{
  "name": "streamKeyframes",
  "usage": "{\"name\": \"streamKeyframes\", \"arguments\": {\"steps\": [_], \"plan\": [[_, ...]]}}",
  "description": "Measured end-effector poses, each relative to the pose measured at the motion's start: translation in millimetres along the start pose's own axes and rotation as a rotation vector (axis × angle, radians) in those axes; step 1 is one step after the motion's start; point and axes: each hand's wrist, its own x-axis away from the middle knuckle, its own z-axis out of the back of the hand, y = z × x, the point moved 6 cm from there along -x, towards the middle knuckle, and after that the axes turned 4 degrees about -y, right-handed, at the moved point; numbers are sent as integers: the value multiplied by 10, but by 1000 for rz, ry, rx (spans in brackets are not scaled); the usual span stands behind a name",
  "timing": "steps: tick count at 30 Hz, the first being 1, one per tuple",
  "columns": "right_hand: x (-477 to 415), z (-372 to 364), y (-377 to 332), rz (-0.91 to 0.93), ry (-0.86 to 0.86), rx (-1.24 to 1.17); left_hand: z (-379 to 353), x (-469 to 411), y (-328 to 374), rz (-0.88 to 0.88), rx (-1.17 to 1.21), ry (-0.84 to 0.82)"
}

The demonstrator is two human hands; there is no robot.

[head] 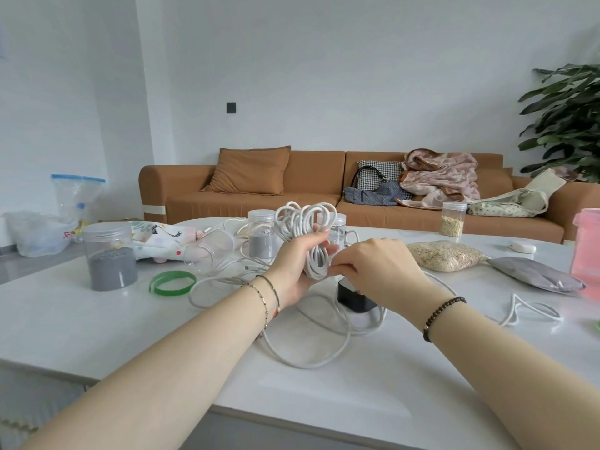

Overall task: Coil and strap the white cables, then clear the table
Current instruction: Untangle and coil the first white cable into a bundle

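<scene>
I have the left hand [297,261] just above the middle of the frame, fingers and thumb curled firmly round the waist of the coiled white cable [305,228], which stands upright off the table [97,319] with its loops fanning out above the fist. The right hand [373,267] is beside it, fingertips bunched in a pinch against the coil's lower loops. Whether they hold a strand or a strap I cannot tell, as the knuckles hide it. I judge the cable light and limp but springy. The loops look ready to splay the moment the grip slackens, and the smooth jacket will probably slide. The place to hold is where the left hand already is, across all the turns at mid-length, leaving one end free for the strap. Below the hands, a loose white cable [324,355] sprawls in wide loops around a black power adapter [352,295]. That block is likely the only weighty part, so I would lift it together with its lead instead of letting it dangle. Another white cable [526,308] trails at the right, and a green band [172,282] lies left of centre beside a jar of grey granules [110,254].
</scene>
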Motion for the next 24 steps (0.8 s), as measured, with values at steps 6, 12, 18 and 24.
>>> {"name": "streamKeyframes", "arguments": {"steps": [6,12,18,24], "plan": [[57,135,-16,-148,25,86,-19,-22,-45,14,-61,-51],[36,41,93,-207,59,-6,7,-21,-23,12,-11,-44],[33,10,40,-125,81,-119,3,-23,-29,16,-11,-65],[114,93,349,-409,223,-194,-60,50,-67,93,-84,-107]]}}
